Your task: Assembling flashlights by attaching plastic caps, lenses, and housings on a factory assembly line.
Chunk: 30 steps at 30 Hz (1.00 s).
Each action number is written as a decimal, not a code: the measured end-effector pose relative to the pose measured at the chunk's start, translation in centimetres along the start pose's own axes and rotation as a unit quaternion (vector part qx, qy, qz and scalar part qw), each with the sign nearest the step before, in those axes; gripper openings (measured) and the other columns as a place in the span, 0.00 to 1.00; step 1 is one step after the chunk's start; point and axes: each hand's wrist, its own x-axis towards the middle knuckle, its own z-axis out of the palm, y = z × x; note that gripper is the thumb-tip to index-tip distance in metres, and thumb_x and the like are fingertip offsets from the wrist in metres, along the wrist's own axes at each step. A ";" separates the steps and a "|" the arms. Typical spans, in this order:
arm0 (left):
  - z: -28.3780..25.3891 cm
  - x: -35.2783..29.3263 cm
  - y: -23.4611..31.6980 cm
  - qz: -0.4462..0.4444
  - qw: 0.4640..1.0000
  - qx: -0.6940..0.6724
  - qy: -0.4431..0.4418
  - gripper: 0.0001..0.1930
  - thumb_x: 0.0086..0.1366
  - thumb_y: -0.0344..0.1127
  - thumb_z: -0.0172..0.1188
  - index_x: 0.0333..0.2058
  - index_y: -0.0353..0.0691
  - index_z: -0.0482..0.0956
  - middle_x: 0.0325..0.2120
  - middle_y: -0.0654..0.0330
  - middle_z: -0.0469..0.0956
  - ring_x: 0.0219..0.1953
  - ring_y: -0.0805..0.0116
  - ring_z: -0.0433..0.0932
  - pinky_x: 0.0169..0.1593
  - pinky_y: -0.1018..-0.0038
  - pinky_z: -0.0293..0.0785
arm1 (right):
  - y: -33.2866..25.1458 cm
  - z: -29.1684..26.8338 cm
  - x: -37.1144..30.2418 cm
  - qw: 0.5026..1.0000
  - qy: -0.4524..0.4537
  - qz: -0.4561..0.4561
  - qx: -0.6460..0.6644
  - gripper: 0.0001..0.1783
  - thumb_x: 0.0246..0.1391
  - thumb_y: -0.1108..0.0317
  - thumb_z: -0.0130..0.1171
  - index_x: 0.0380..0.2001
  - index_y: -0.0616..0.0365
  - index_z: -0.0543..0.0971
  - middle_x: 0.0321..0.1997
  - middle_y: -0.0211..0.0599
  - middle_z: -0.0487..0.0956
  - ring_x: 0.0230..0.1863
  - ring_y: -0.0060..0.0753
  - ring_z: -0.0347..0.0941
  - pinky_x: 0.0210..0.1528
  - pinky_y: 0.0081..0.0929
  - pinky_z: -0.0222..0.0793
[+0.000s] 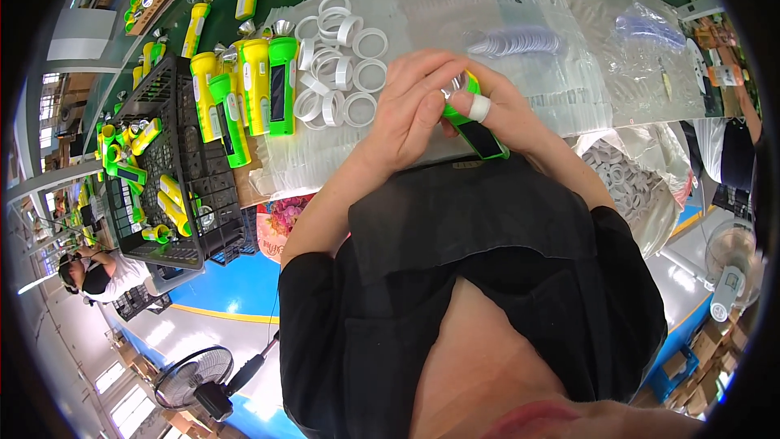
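Note:
Close to my chest, both hands meet on a green flashlight (481,140) with a dark panel along its body, tilted with its tail toward me. My left hand (410,110) closes over the flashlight's head, its fingers bent together. My right hand (505,106) wraps the head from the other side, and a white band circles its thumb. Between the hands part of a shiny reflector (452,89) shows; the rest of the head is hidden by fingers. Several loose white rings (341,57) lie left of my left hand. Beyond my right hand is a row of clear discs (516,41).
Yellow and green flashlights (256,85) stand grouped at the table's left. A black crate (183,195) beside them holds more. An open sack of white rings (621,183) hangs at the right edge. Fans (195,378) stand behind on both sides. Another person (101,272) is at far left.

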 end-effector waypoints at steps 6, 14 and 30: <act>0.0 0.2 -0.8 0.031 0.997 0.050 0.044 0.19 0.69 0.34 0.39 0.46 0.31 0.78 0.51 0.48 0.73 0.54 0.48 0.70 0.57 0.63 0.65 | 1.1 1.0 1.5 0.998 0.025 -0.051 0.040 0.21 0.62 0.58 0.54 0.53 0.58 0.69 0.39 0.37 0.74 0.32 0.27 0.74 0.37 0.25 0.71; -4.0 3.8 -3.8 -0.015 0.984 0.130 0.119 0.16 0.61 0.35 0.58 0.48 0.41 0.78 0.47 0.54 0.77 0.50 0.53 0.73 0.54 0.62 0.64 | 0.2 -0.8 5.0 0.978 0.043 -0.201 0.040 0.17 0.61 0.65 0.53 0.52 0.56 0.69 0.38 0.36 0.75 0.33 0.27 0.73 0.36 0.27 0.72; -9.1 6.7 -6.9 -0.191 0.973 0.091 -0.094 0.13 0.55 0.34 0.70 0.34 0.38 0.76 0.33 0.55 0.78 0.36 0.65 0.79 0.42 0.72 0.77 | 1.5 -0.8 6.8 0.973 0.043 -0.225 0.015 0.16 0.60 0.70 0.53 0.51 0.56 0.69 0.40 0.35 0.73 0.35 0.24 0.72 0.36 0.27 0.73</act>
